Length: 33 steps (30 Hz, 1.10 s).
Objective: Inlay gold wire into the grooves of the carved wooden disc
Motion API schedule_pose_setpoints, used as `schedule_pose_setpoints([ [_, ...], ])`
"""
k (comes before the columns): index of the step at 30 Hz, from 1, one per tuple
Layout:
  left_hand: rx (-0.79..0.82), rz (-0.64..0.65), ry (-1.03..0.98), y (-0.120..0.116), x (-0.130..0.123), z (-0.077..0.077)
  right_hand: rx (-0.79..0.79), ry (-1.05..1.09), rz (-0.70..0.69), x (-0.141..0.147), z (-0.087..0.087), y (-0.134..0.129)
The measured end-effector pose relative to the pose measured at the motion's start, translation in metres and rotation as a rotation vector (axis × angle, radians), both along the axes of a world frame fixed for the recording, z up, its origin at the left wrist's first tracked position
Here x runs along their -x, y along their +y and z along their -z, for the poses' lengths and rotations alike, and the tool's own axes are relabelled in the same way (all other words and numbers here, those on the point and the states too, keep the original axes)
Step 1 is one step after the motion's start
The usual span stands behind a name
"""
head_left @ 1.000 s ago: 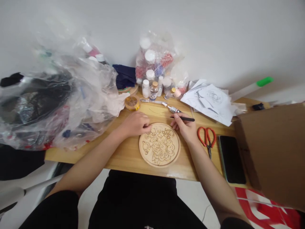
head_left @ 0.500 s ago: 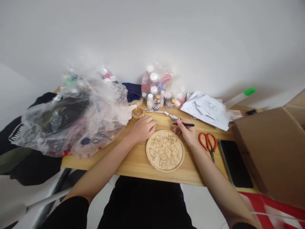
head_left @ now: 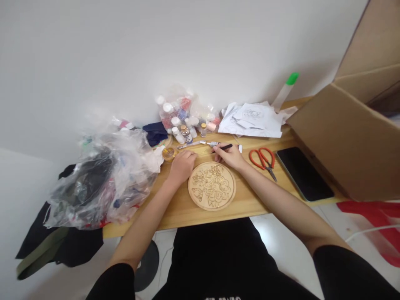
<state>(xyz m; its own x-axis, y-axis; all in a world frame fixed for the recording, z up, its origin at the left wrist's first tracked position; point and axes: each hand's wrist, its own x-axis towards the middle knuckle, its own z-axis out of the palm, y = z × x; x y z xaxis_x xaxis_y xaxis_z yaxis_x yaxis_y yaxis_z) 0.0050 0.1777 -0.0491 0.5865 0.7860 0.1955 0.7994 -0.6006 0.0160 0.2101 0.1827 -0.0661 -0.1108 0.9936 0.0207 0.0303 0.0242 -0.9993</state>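
A round wooden plaque (head_left: pixel 230 196) lies flat on the table, a flower design in thin gold outlines across its face. My right hand (head_left: pixel 229 156) is just above its upper right edge, closed on slim black tweezers (head_left: pixel 225 146) that point left. By the upper left edge rests my left hand (head_left: pixel 183 164), back up, fingers curled together; whatever is under them is hidden. Close beyond it stands a small round amber container (head_left: pixel 169 154). Past my right hand lies a white and grey tube (head_left: pixel 212 143), partly covered, beside a clear pen-like stick (head_left: pixel 189 145).
Orange-handled pliers (head_left: pixel 265 160) and a black phone (head_left: pixel 304 173) lie to the right, before a cardboard box (head_left: pixel 340 146). Printed papers (head_left: pixel 250 121) and small bottles (head_left: pixel 186 134) line the back. A large clear plastic bag (head_left: pixel 125 183) covers the left end of the wooden table (head_left: pixel 175 218).
The view has turned, so the table's things sit further left and higher on the right side. The black tweezers now tilt up at the rear. Both hands stay by the plaque's upper edge.
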Motion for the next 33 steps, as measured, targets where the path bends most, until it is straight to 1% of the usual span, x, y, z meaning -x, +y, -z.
schedule_pose_setpoints([
  [4,0.018,0.022,0.116,0.005,-0.007,-0.01,-0.022,-0.012,-0.021,-0.001,0.001,0.001],
  [12,0.049,0.072,0.298,0.019,-0.026,-0.026,-0.093,-0.03,-0.033,-0.003,0.012,0.004],
  [15,0.062,0.076,0.343,0.023,-0.029,-0.029,-0.117,-0.026,-0.018,-0.003,0.01,0.003],
  [19,0.08,0.07,0.374,0.024,-0.029,-0.034,-0.157,0.002,0.026,-0.003,0.002,-0.001],
  [22,0.097,0.078,0.378,0.022,-0.029,-0.04,-0.212,0.021,0.021,-0.003,-0.004,-0.005],
  [26,0.127,0.115,0.342,0.016,-0.033,-0.046,-0.281,0.021,-0.097,-0.001,-0.009,-0.01],
  [28,0.147,0.141,0.308,0.014,-0.035,-0.048,-0.31,0.022,-0.133,0.0,-0.009,-0.01],
  [33,0.19,0.17,0.184,0.013,-0.036,-0.047,-0.295,-0.02,-0.085,0.0,-0.005,-0.009],
])
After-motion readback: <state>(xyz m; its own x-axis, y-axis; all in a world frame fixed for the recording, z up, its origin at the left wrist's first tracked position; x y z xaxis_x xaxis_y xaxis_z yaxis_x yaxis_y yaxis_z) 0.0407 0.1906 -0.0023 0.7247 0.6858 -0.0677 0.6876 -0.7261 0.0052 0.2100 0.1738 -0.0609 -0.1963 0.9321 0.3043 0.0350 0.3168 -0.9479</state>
